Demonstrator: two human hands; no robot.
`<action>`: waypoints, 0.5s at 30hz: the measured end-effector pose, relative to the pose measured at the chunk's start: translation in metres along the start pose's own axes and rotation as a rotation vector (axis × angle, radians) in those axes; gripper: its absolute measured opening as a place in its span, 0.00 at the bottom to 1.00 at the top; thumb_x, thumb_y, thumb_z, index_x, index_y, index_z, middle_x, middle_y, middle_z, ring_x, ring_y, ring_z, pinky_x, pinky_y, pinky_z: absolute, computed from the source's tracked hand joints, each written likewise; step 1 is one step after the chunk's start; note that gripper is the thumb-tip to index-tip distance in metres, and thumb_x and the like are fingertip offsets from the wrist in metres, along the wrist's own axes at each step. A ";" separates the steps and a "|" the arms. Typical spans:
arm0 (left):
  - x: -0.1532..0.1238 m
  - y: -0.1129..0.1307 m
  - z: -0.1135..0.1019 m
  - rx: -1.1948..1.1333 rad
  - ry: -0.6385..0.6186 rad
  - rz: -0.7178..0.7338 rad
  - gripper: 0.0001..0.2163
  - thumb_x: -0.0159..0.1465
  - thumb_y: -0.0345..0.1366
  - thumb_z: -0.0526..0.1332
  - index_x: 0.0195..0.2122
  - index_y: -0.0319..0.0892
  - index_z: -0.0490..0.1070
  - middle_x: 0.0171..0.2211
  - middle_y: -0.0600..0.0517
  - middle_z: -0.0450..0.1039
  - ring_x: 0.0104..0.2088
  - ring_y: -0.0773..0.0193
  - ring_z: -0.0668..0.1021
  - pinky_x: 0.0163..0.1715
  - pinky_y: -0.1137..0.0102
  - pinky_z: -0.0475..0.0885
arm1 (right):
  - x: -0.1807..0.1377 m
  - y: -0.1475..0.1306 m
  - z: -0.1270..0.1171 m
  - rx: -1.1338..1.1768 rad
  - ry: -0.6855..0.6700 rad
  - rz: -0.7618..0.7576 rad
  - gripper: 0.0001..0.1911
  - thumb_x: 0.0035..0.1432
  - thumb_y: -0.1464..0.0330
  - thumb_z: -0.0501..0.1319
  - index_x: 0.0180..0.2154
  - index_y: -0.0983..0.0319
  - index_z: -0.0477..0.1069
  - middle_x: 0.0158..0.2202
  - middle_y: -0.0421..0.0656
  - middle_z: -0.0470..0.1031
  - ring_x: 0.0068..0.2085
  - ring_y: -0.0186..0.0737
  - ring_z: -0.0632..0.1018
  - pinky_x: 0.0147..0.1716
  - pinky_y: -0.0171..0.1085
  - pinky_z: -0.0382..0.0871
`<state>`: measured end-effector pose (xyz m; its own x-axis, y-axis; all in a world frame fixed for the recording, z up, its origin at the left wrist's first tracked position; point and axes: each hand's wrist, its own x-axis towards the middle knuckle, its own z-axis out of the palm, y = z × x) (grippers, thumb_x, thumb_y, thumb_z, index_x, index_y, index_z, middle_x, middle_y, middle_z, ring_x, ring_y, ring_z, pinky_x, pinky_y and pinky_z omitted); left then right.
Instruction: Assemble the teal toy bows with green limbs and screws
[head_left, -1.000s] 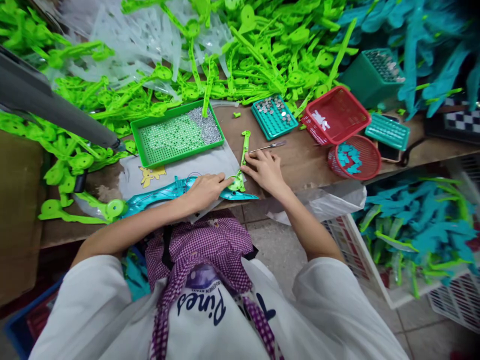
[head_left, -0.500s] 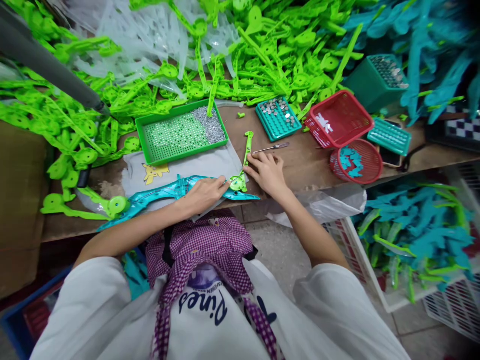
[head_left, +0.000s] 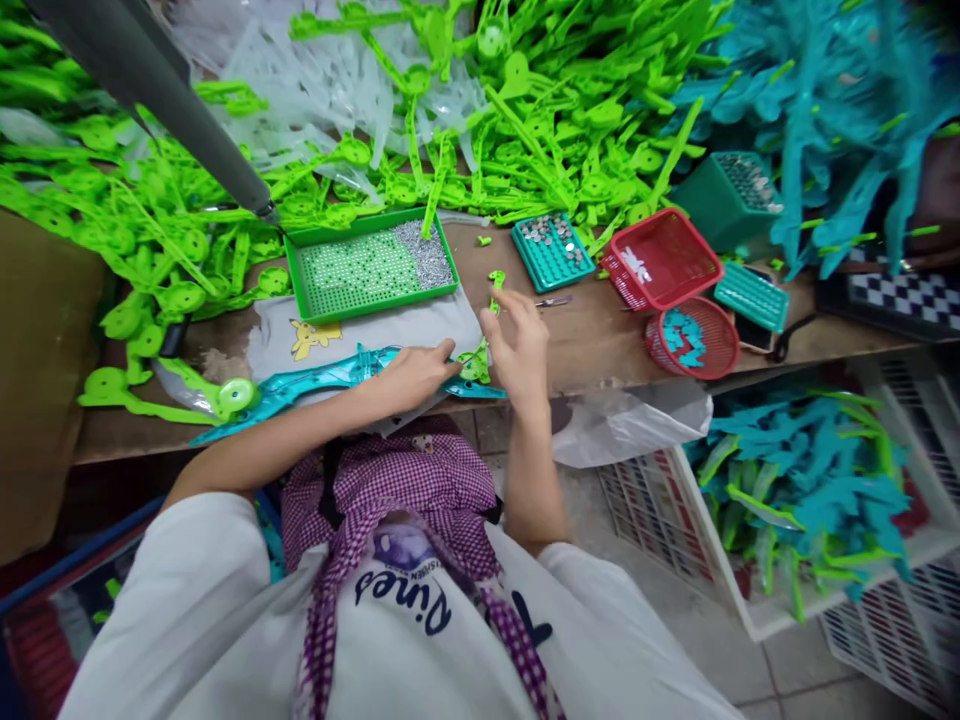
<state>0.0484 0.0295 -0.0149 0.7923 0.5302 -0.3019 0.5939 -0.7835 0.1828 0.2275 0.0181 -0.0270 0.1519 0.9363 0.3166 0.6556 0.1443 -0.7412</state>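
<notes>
A long teal plastic part (head_left: 315,381), shaped like a bow limb, lies along the front edge of the bench. My left hand (head_left: 416,380) is closed over its middle, thumb towards a lime-green plastic part (head_left: 475,364) with a round end. That green part lies across the teal one, its narrow arm pointing away from me. My right hand (head_left: 519,345) is raised beside the green arm, fingers bent and apart; whether a fingertip touches it I cannot tell. A small metal-tipped tool (head_left: 553,301) lies on the bench just right of this hand.
A green tray (head_left: 367,305) of tiny metal pieces stands on a grey cloth (head_left: 270,340). Further right are a teal tray (head_left: 551,262) with metal discs, a red basket (head_left: 664,270) and a round red basket (head_left: 724,345). Lime-green parts (head_left: 555,150) are heaped behind. A grey pole-like tool (head_left: 217,125) slants in from upper left.
My right hand has lifted from flat on the bench beside the thin tool and turned upright by the green arm. My left hand stays on the teal part. The view has shifted slightly.
</notes>
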 end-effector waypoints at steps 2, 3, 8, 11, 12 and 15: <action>-0.001 -0.001 0.000 -0.020 -0.001 -0.018 0.21 0.70 0.24 0.50 0.58 0.44 0.74 0.51 0.41 0.69 0.35 0.58 0.78 0.32 0.65 0.67 | 0.018 -0.029 0.010 0.241 0.074 -0.103 0.23 0.72 0.52 0.50 0.55 0.56 0.73 0.54 0.46 0.77 0.59 0.45 0.76 0.61 0.53 0.68; -0.001 -0.001 0.000 -0.030 0.007 -0.025 0.21 0.69 0.23 0.50 0.58 0.45 0.74 0.51 0.41 0.69 0.36 0.58 0.78 0.33 0.66 0.67 | 0.024 -0.039 0.014 0.338 0.085 -0.130 0.21 0.72 0.53 0.51 0.53 0.56 0.74 0.53 0.45 0.78 0.56 0.43 0.78 0.58 0.50 0.72; -0.002 -0.008 0.000 -0.118 0.054 -0.004 0.21 0.69 0.24 0.52 0.57 0.45 0.75 0.49 0.42 0.72 0.41 0.56 0.79 0.35 0.66 0.68 | -0.003 -0.021 0.019 0.362 -0.033 -0.095 0.14 0.70 0.58 0.57 0.43 0.58 0.77 0.42 0.43 0.82 0.45 0.39 0.82 0.48 0.43 0.78; 0.003 -0.015 0.001 -0.180 0.062 0.029 0.19 0.67 0.23 0.53 0.52 0.42 0.78 0.47 0.42 0.75 0.42 0.56 0.80 0.36 0.67 0.69 | -0.045 0.012 0.016 0.232 -0.137 -0.059 0.12 0.69 0.61 0.58 0.43 0.58 0.78 0.42 0.45 0.83 0.45 0.41 0.82 0.48 0.44 0.78; 0.005 -0.017 0.001 -0.197 0.064 0.041 0.18 0.67 0.22 0.53 0.51 0.41 0.78 0.47 0.43 0.76 0.42 0.56 0.80 0.36 0.67 0.70 | -0.056 0.019 0.015 0.197 -0.151 -0.061 0.12 0.69 0.62 0.57 0.45 0.58 0.78 0.44 0.46 0.83 0.47 0.42 0.82 0.50 0.45 0.77; 0.010 -0.023 0.001 -0.267 0.091 0.064 0.16 0.68 0.24 0.54 0.51 0.40 0.76 0.46 0.44 0.79 0.43 0.57 0.81 0.39 0.67 0.70 | -0.070 0.028 0.016 0.129 -0.172 -0.084 0.14 0.69 0.63 0.57 0.51 0.57 0.76 0.49 0.47 0.82 0.52 0.45 0.81 0.54 0.47 0.76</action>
<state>0.0426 0.0527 -0.0234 0.8315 0.5186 -0.1990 0.5484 -0.7096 0.4424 0.2237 -0.0384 -0.0793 -0.0348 0.9584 0.2832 0.5591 0.2536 -0.7894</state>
